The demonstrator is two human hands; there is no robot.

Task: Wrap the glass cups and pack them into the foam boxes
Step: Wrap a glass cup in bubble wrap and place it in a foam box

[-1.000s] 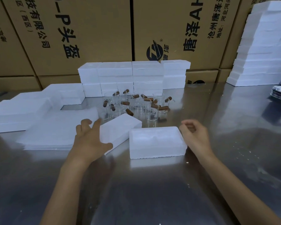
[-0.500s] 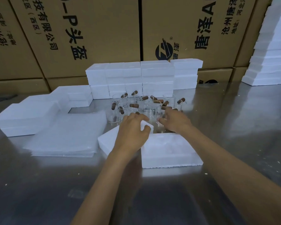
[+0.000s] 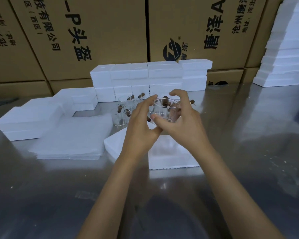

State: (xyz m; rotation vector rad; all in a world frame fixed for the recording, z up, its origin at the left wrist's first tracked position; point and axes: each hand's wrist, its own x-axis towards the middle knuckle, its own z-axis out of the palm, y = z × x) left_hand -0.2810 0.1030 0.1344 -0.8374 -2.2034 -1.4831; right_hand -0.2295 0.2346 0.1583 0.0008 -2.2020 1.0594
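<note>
Steel table [image 3: 248, 152] carries one stack of wrap sheets [image 3: 72, 140], two foam boxes [image 3: 171, 156] nearest, and roughly seven standing cups [image 3: 124, 109]. Both hands, left [image 3: 141, 128] and right [image 3: 183, 126], curl around one lifted glass cup [image 3: 164, 109] above the boxes

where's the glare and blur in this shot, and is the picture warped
Head view: glare streaks the steel table and washes out the foam boxes; the glass cup between both hands is hard to outline; wide-angle distortion tilts the cardboard cartons outward.
</note>
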